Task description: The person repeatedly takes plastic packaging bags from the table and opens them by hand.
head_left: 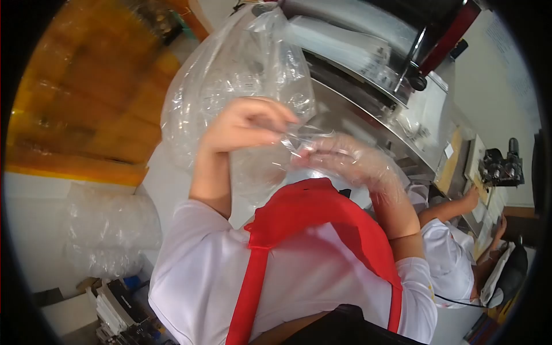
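My right hand (356, 161) is inside a loose, clear plastic glove (392, 183) that reaches down over the wrist. Its fingers are stretched out to the left, close together, with crinkled film around them. Bare and bent at the wrist, my left hand (244, 123) has its fingers closed on clear film at the glove's fingertip end. Some motion blur covers both hands. Behind my left hand stands a large clear plastic bag (236, 69). A red apron (305, 213) lies over my white shirt below the hands.
A metal machine (368, 98) with stacked printed film stands ahead to the right. At the far right, a co-worker's arm (451, 207) rests by a bench with a black device (503, 167). Orange plastic curtain (86, 86) hangs left, above wrapped clear plastic (115, 230).
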{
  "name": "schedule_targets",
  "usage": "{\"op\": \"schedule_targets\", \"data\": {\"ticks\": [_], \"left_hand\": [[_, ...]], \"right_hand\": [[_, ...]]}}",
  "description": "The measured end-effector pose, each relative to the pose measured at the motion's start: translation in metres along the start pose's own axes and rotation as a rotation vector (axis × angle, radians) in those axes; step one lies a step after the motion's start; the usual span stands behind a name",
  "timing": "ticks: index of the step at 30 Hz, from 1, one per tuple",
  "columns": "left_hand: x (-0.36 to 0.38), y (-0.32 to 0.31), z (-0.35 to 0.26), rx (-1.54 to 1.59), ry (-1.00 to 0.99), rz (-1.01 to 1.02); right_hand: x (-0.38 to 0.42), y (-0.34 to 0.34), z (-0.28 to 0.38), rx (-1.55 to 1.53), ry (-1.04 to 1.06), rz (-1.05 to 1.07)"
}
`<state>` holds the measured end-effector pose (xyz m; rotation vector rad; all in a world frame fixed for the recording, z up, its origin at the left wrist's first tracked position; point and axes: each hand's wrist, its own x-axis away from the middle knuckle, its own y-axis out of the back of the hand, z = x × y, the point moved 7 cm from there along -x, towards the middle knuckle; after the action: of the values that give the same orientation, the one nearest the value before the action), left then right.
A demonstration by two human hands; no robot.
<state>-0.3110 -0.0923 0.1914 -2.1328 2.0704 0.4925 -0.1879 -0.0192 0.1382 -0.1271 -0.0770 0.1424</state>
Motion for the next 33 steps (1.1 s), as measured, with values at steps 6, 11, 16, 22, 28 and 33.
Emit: {"op": "schedule_targets", "data": {"ticks": [6,11,16,22,28,33], "left_hand": [[0.089,0.061,-0.071,-0.216,-0.023,-0.470],[0.088,0.094,-0.043,-0.744,0.163,-0.919],[0.054,0.099,0.114,-1.389,0.582,-0.151],[-0.120,0.063,0.050,-1.212,0.033,-0.224],[-0.262,-0.014,0.159,-1.159,-0.262,-0.031],[-0.260,-0.017,0.159,-1.119,-0.180,-0.172]], "right_hand": [[-0.019,0.008,0.029,0.114,0.064,-0.099],[-0.007,0.039,-0.018,0.033,-0.095,-0.338],[0.036,0.046,-0.052,0.184,-0.068,-0.383],[0.115,0.070,-0.064,0.065,-0.137,-0.805],[0.163,0.056,-0.060,0.102,-0.114,-0.904],[0.223,0.027,-0.058,0.128,-0.092,-1.044]]}}
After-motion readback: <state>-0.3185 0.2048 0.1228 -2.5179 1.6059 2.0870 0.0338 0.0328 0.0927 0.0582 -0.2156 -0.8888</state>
